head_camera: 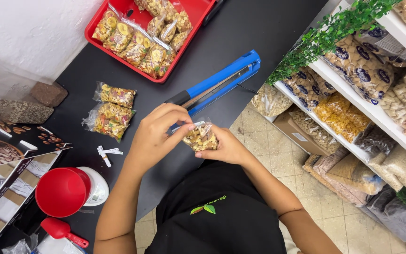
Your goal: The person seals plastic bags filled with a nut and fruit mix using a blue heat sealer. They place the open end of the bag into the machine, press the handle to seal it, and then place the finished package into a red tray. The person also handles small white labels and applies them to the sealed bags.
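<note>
A small clear bag of mixed nuts and dried fruit (202, 138) is held over the black counter's edge (240, 33). My right hand (226, 148) cups the bag from below. My left hand (158, 131) pinches the bag's top edge with thumb and fingers. Just behind the bag lies a blue heat sealer (222, 80), its bar down. Two filled clear bags (111, 113) lie on the counter left of my hands.
A red tray (198, 11) holds several filled bags at the far side. A red bowl on a white scale (64, 190), a red scoop (59, 229) and boxes sit at left. Shelves (377, 108) with packed goods stand at right over a tiled floor.
</note>
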